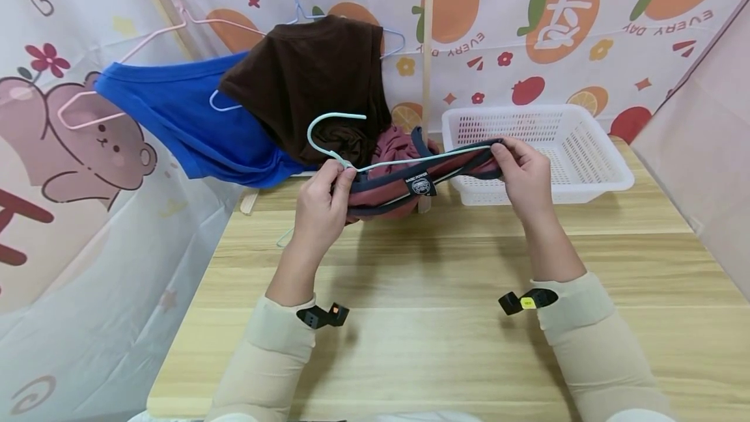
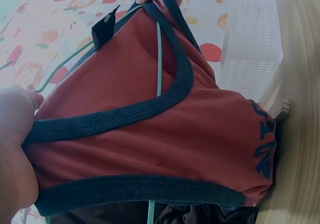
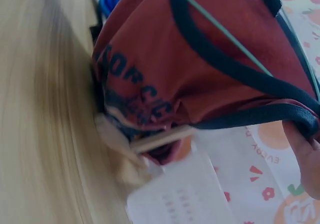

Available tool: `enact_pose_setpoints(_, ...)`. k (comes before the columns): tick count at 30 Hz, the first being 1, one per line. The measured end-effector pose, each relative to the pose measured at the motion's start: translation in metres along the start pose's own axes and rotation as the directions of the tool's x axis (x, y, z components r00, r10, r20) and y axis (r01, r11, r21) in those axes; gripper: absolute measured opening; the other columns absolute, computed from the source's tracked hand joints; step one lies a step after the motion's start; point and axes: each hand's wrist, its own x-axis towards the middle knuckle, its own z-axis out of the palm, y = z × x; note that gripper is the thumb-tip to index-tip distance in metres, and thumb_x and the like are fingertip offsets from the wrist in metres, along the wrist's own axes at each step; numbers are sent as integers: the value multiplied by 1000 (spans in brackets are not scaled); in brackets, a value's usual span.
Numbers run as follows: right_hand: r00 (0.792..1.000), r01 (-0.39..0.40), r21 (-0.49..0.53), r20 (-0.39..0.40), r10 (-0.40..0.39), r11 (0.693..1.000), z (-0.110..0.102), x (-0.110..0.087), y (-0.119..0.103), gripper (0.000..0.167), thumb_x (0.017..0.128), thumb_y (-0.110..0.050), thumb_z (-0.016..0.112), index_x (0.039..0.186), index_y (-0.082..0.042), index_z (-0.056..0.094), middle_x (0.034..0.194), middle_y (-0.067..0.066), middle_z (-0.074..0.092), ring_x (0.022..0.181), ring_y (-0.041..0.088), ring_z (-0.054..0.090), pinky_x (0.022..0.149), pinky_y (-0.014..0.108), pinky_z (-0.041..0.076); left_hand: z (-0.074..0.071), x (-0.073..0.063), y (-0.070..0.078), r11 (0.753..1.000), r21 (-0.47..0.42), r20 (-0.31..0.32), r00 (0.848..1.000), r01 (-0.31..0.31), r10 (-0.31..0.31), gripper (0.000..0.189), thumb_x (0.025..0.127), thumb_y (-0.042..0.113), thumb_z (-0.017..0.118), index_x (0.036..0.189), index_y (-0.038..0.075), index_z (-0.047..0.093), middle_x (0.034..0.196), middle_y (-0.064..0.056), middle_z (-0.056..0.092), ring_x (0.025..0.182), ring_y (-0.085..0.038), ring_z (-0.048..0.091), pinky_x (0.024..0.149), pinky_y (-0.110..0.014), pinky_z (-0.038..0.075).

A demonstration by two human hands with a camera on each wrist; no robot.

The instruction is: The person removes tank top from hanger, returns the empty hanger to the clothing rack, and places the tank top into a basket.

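Note:
A dull red tank top (image 2: 150, 144) with navy trim hangs on a mint-green hanger (image 1: 336, 114), held above the table. Just below the hook, my left hand (image 1: 319, 204) pinches the hanger and the trim. At the hanger's right end, the fingers of my right hand (image 1: 527, 174) grip the top's shoulder strap. A black label (image 1: 420, 184) shows at the neckline between the hands. Dark lettering (image 3: 132, 88) runs across the front of the top in the right wrist view.
A blue garment (image 1: 187, 109) on a pink hanger and a brown garment (image 1: 316, 70) on a pale blue hanger hang from a rack (image 1: 429, 38) at the back left. Behind the right hand stands a white perforated basket (image 1: 592, 191) on the wooden table (image 1: 433, 344).

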Motion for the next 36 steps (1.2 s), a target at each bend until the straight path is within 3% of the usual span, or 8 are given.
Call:
enact_pose_setpoints(4,985,-168,436,43,166,884,8,-1,0,16,95,-12,64,107,-2,68,95,7,71,82,14,72,71,27,58,4,2,1,998,-42,-41,998,37,-38,17,98,14,60,85,3,57,85,-12,68,72,-22,60,66,-34,46)
enact_pose_setpoints(6,977,-205,531,60,204,822,14,-3,3,12,95,-9,63,104,-3,68,94,9,72,81,16,73,70,29,58,7,4,2,997,-63,-52,997,51,-54,16,98,14,60,87,2,58,80,-12,67,69,-20,59,65,-31,45)
enact_pose_setpoints(8,972,-224,530,64,226,818,20,-7,6,10,95,-8,63,102,-4,68,92,7,73,79,15,73,69,29,58,10,5,3,995,-85,-58,996,61,-66,16,98,14,59,88,1,59,76,-11,65,67,-19,57,64,-27,44)
enact_pose_setpoints(14,971,-228,161,113,212,960,31,-20,22,22,92,-13,70,111,-1,70,86,4,72,72,9,70,67,24,58,14,13,9,990,-133,-81,995,54,-65,18,99,14,59,87,0,58,70,-11,61,63,-17,54,61,-22,42)
enact_pose_setpoints(18,957,-106,-181,248,150,978,32,-31,28,33,93,-17,70,120,1,66,90,11,70,71,12,69,63,27,58,14,22,12,987,-148,-87,993,65,-78,21,100,17,57,87,0,57,70,-12,60,63,-17,53,61,-23,41)
enact_pose_setpoints(24,924,235,-432,377,-62,871,47,-45,21,32,90,-19,73,119,-6,68,109,12,69,94,21,67,78,36,58,19,27,19,974,-175,-34,988,141,-149,24,101,22,56,89,1,58,73,-13,62,67,-16,54,63,-24,41)
enact_pose_setpoints(28,866,465,-432,405,-294,773,62,-53,11,25,87,-16,75,109,-5,72,104,10,68,97,23,63,83,37,54,25,31,23,969,-175,-1,984,176,-179,27,102,25,54,90,2,59,73,-11,62,65,-14,52,61,-24,40)
enact_pose_setpoints(36,764,634,-420,467,-445,649,98,-64,2,27,90,-22,73,111,-5,71,107,7,67,102,20,61,91,34,49,34,41,31,957,-137,94,965,257,-246,30,104,33,48,95,5,56,78,-6,56,66,-17,48,62,-29,39)
